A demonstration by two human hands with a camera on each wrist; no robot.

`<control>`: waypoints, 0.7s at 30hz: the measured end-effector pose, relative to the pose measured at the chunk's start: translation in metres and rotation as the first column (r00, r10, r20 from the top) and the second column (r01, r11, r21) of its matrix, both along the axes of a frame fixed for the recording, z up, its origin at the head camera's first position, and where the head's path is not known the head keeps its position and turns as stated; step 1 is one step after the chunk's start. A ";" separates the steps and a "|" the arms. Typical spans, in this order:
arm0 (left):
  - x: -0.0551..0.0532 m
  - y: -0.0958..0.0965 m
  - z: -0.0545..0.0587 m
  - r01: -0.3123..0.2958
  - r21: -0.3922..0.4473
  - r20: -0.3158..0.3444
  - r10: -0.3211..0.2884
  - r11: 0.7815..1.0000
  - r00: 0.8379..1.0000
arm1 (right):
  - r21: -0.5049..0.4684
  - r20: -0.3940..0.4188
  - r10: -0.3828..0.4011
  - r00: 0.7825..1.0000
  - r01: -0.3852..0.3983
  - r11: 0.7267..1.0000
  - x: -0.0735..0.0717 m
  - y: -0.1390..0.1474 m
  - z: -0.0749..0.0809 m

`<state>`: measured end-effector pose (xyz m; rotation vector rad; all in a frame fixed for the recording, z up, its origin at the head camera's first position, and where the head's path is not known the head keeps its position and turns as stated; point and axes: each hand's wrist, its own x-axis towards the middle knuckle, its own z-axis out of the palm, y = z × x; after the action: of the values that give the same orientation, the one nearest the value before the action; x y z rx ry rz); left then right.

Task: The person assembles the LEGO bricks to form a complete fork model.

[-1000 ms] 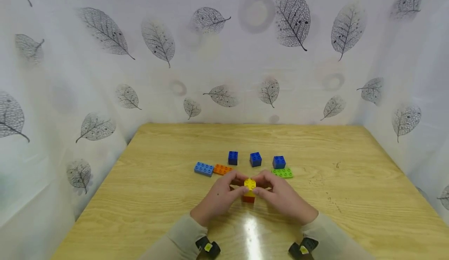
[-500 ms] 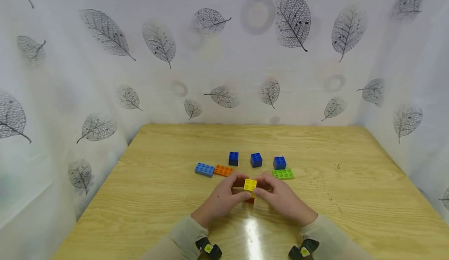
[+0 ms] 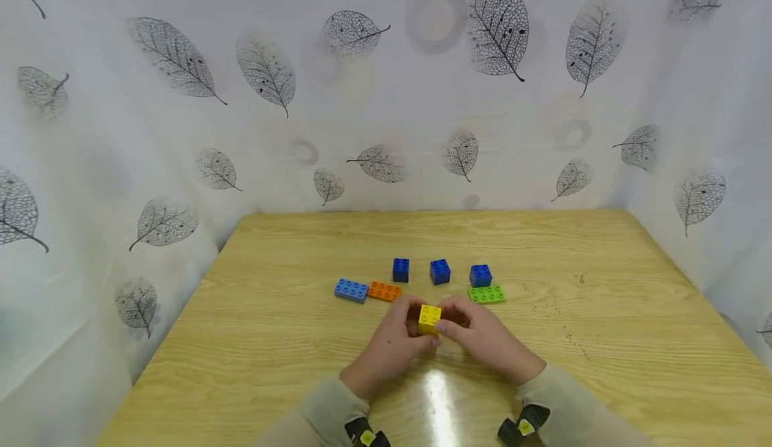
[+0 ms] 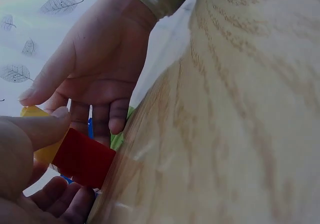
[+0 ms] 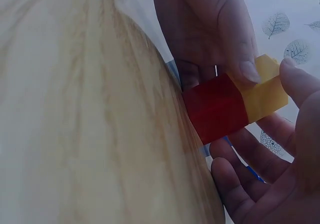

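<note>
A yellow block with studs on top sits on a red block, making a small upright stack on the wooden table. My left hand holds the stack from the left; its thumb lies across the yellow block near the seam. From the other side my right hand pinches the yellow block, thumb close to its upper edge. The head view has the red block hidden behind the left thumb, while both wrist views show it right at the tabletop.
Beyond the hands stand three dark blue blocks in a row. A light blue brick and an orange brick lie end to end at left; a green brick lies at right. A leaf-printed curtain surrounds the table.
My left hand has shifted slightly right, and its thumb has slid lower, covering the red block in the head view. The yellow block has turned a little. My right hand stays nearly still.
</note>
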<state>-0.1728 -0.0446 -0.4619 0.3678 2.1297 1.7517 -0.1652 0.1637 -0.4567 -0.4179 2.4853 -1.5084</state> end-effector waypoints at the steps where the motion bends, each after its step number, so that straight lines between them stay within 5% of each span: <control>1: 0.000 0.001 0.000 -0.014 -0.006 0.000 0.014 1.000 1.000 | 0.000 0.001 0.002 1.000 -0.002 1.000 0.000 0.000 0.000; 12: 0.000 0.003 0.002 -0.033 -0.127 -0.061 0.025 0.991 0.998 | -0.002 -0.001 0.043 0.999 -0.043 0.999 -0.002 0.005 -0.002; 21: -0.007 -0.026 0.006 -0.019 -0.231 -0.067 0.003 0.973 0.998 | 0.014 -0.030 0.088 0.996 -0.088 0.996 -0.003 0.007 -0.006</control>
<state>-0.1795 -0.0704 -0.4558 0.3555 2.3554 1.4932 -0.1684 0.1703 -0.4627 -0.5448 2.4638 -1.4623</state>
